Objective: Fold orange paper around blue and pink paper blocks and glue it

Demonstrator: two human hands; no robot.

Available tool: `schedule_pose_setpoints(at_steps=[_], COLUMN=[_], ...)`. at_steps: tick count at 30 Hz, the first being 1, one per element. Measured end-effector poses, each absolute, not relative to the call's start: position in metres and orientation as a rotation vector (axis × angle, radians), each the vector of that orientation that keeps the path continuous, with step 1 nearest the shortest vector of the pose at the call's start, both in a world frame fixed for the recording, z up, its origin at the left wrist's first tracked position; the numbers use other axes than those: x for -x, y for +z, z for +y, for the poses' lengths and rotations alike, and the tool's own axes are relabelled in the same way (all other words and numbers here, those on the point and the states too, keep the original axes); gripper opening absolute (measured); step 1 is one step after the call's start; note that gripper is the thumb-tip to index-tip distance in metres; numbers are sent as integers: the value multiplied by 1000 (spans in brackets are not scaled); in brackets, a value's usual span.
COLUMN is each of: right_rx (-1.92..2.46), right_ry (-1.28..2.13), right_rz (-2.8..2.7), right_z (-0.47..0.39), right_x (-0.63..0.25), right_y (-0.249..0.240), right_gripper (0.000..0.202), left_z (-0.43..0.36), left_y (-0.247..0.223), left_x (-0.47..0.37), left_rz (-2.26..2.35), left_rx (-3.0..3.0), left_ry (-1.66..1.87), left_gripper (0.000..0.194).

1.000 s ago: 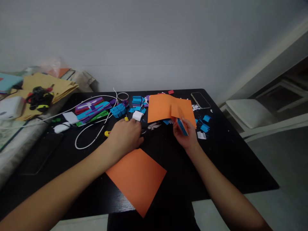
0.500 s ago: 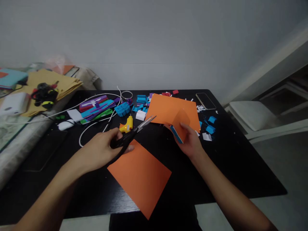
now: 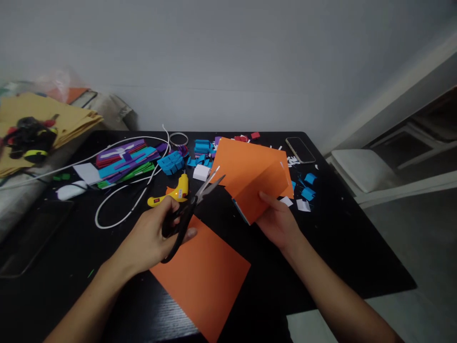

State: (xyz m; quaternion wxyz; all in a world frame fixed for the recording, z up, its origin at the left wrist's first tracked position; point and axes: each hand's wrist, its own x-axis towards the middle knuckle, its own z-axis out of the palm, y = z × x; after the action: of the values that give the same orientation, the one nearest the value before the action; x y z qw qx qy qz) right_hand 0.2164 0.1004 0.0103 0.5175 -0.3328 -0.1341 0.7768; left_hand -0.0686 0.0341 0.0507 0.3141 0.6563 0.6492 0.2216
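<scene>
My left hand has its fingers in the handles of black-handled scissors, whose blades are parted and point up and right. Pinched in my right hand is a folded orange paper with a blue and white edge low on its left side. Behind it lies a larger orange sheet; whether the two are joined I cannot tell. Another orange sheet lies flat on the black table, partly under the scissors and my left fingers.
A yellow glue gun lies left of the scissors. Coloured paper strips, a white cable and blue fringed pieces are at the back left. A phone is at the back right, near blue scraps.
The scissors' blades have opened wider. The folded orange paper has turned to show more of its broad face, and its lower corner has swung left. The whole view has shifted slightly.
</scene>
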Motion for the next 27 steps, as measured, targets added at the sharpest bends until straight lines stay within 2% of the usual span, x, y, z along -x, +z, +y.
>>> schedule_pose_setpoints(at_steps=[8, 21, 27], right_rx=[816, 826, 829], right_ry=[1790, 1747, 1756], right_rz=[-324, -364, -433], right_z=[103, 106, 102], right_x=[-217, -216, -209], right_y=[9, 4, 1], right_gripper=[39, 43, 39], left_z=[31, 30, 29], left_y=[36, 33, 33], left_x=[70, 71, 61], left_rz=[1705, 1688, 1630], left_rx=[-1958, -2040, -2092], left_ry=[525, 441, 458], left_gripper=[20, 18, 17])
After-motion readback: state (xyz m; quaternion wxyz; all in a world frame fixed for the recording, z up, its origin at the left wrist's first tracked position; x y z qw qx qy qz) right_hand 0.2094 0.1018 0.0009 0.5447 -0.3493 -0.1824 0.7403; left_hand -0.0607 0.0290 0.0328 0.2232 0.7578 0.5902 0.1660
